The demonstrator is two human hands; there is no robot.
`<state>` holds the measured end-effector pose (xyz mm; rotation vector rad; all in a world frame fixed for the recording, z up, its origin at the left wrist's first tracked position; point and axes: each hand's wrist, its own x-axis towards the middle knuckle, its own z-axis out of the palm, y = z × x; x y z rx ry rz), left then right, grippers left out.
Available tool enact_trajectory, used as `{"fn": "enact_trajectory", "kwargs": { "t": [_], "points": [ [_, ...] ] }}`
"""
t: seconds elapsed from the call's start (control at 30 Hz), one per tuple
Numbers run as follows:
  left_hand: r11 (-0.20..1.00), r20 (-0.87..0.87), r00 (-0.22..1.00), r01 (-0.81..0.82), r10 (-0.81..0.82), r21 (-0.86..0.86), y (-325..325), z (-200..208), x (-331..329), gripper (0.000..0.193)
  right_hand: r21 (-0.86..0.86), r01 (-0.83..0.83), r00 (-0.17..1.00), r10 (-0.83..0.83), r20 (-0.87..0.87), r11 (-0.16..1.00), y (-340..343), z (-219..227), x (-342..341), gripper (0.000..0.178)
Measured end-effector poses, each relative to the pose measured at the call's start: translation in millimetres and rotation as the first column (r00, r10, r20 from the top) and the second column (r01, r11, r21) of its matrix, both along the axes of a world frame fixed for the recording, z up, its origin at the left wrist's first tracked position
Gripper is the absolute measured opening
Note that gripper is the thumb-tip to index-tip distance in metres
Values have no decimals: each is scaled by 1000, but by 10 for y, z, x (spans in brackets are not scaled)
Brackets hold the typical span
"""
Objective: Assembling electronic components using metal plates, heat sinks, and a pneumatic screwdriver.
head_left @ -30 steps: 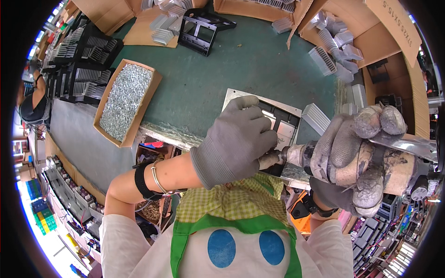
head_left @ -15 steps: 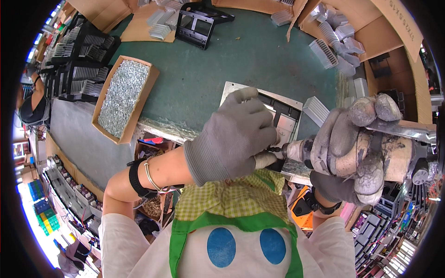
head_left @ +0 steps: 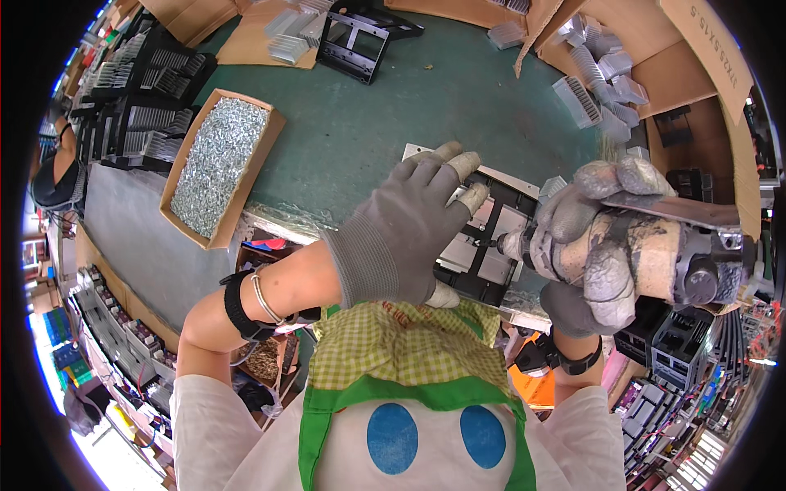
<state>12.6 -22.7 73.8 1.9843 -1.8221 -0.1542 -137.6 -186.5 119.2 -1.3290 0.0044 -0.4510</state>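
Note:
My gloved right hand (head_left: pixel 602 237) is wrapped round a worn power screwdriver (head_left: pixel 655 254) with a tape-bound body. Its bit points left, over a black plastic frame (head_left: pixel 481 274) with silver metal blocks set in it. That frame lies on a pale metal plate (head_left: pixel 416 150) near the bench's front edge. My left hand (head_left: pixel 417 221), in a grey glove with worn fingertips, rests along the frame's left side. Its fingers are spread, and no item shows in them. Whether the bit touches a screw is too small to tell.
An open carton of small silver screws (head_left: pixel 217 168) stands at the left of the green bench (head_left: pixel 393 98). Another black frame (head_left: pixel 352 47) lies at the back. Finned heat sinks (head_left: pixel 577 100) are piled at the right by cardboard boxes. Black frames with heat sinks (head_left: pixel 151 131) are stacked far left.
My left fingers have spread and drawn back from the bit, uncovering more of the black frame. The screwdriver, still in my right hand, has shifted slightly up and left.

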Motion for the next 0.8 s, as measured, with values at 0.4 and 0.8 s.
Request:
{"fn": "enact_trajectory", "kwargs": {
  "t": [0.4, 0.8],
  "points": [
    [995, -33, 999, 17, -20, -95, -3, -80, 17, 99, -32, -32, 976, 38, 213, 999, 71, -91, 235, 68],
    [957, -64, 996, -76, 61, -280, 45, 21, 3, 61, 63, -55, 909, 24, 417, 997, 187, -115, 342, 68]
  ]
}}
